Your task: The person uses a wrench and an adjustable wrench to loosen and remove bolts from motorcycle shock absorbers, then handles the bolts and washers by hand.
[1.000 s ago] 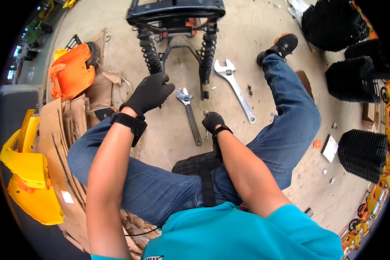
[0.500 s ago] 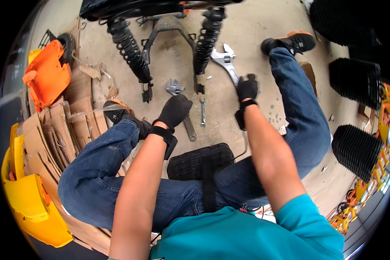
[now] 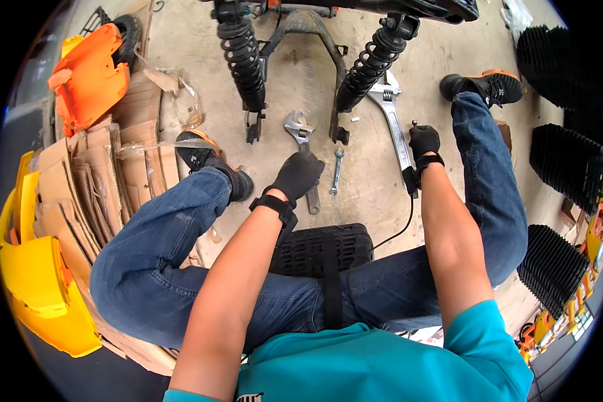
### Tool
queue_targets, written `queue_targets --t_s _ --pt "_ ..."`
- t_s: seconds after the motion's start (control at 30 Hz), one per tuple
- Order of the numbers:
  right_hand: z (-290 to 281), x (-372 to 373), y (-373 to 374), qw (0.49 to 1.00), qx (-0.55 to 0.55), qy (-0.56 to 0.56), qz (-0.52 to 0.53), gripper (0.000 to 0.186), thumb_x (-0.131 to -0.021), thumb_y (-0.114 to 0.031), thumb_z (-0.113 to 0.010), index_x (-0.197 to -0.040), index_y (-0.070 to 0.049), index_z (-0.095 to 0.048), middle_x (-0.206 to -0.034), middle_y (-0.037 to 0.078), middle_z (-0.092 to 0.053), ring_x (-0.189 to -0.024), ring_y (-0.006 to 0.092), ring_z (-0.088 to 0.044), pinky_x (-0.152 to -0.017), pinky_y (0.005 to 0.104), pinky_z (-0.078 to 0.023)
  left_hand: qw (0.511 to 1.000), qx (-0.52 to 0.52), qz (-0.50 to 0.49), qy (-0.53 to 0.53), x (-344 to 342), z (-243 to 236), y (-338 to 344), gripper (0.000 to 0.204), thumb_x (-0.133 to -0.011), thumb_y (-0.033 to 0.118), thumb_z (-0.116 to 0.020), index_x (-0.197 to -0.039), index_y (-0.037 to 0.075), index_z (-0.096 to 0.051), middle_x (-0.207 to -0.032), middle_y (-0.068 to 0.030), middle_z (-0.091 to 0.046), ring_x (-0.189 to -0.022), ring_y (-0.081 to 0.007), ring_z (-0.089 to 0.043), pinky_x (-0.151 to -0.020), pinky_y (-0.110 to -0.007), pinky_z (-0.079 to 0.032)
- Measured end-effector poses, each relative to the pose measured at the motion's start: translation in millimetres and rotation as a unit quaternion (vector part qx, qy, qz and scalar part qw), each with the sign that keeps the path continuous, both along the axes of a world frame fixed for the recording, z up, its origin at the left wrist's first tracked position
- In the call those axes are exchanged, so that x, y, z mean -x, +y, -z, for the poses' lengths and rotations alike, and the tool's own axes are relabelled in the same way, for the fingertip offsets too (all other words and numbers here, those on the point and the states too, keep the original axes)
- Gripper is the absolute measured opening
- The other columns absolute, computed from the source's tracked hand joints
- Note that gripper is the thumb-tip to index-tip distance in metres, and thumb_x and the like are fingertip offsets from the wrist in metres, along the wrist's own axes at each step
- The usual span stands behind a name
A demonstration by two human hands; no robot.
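Observation:
My left hand (image 3: 300, 175), black-gloved, is closed around the dark-handled adjustable wrench (image 3: 313, 204) lying on the concrete, its silver jaw pointing away from me. A small silver spanner (image 3: 336, 171) lies just right of it. My right hand (image 3: 424, 142), also gloved, is closed with a small metal piece poking out at its top, beside a large silver adjustable wrench (image 3: 395, 127). Above the tools, two black coil-spring shock absorbers (image 3: 241, 60) (image 3: 372, 60) hang from a black vehicle frame (image 3: 442, 8), their lower brackets near the floor, with a metal arm (image 3: 301, 23) between them.
Flattened cardboard (image 3: 94, 184) is heaped on my left, with an orange plastic panel (image 3: 90, 77), yellow panels (image 3: 37, 275) and a tyre (image 3: 128, 41). Stacks of black ribbed parts (image 3: 563, 167) line the right. A black pad (image 3: 301, 244) lies between my thighs.
My left hand has come down from beside the shock onto the dark wrench. My right hand has moved forward and right. The small spanner now shows lying on the floor.

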State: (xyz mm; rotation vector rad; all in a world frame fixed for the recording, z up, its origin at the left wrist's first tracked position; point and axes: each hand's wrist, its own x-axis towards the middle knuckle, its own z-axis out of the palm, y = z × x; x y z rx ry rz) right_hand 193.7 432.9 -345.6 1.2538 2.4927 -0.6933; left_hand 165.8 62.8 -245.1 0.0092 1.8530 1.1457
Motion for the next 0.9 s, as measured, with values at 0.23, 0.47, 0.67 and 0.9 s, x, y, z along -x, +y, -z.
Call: queue_targets --t_s 0.23,0.47,0.67,0.9 --pt "-102.1 23.0 -49.8 0.952 0.292 0.073 -0.059 0.013 -0.085 -0.01 -0.072 -0.091 0.001 -0.068 -0.071 0.003 -0.062 -0.058 0.0115 -0.056 -0.055 0.0261 -0.047 0.998 -0.022 -0.042 0.042 8.6 -42.1 8.6 0.028 -0.087 0.028 -0.062 -0.086 0.0 -0.063 -0.074 -0.0167 -0.068 -0.074 -0.0278 -0.068 -0.069 -0.04 -0.052" --pt "-280.7 19.9 -127.6 0.89 0.342 0.124 -0.276 0.018 -0.086 -0.013 -0.07 -0.093 0.002 -0.07 -0.074 0.006 -0.066 -0.066 0.0122 -0.06 -0.063 0.0287 -0.051 0.97 -0.082 -0.052 0.222 25.4 -137.4 12.4 0.032 -0.09 0.019 -0.061 -0.108 -0.006 -0.06 -0.087 -0.0123 -0.066 -0.075 -0.0159 -0.065 -0.069 -0.031 -0.052" --pt "-355.7 25.5 -165.0 0.851 0.332 0.154 -0.376 0.02 -0.087 -0.015 -0.07 -0.097 0.001 -0.067 -0.083 0.012 -0.067 -0.075 0.0163 -0.063 -0.069 0.032 -0.051 0.934 -0.127 0.059 0.328 39.6 -249.9 -2.6 0.031 -0.089 0.019 -0.06 -0.11 -0.003 -0.063 -0.093 -0.0176 -0.069 -0.081 -0.0209 -0.065 -0.076 -0.035 -0.051" --pt "-355.2 29.7 -195.6 0.82 0.462 0.073 -0.328 0.018 -0.088 -0.015 -0.069 -0.098 0.0 -0.067 -0.079 0.008 -0.063 -0.07 0.0122 -0.057 -0.064 0.0303 -0.047 0.973 -0.092 0.053 0.205 29.4 -272.3 -37.8 0.031 -0.089 0.012 -0.065 -0.117 -0.003 -0.062 -0.09 -0.0069 -0.067 -0.077 -0.009 -0.058 -0.07 -0.027 -0.049"
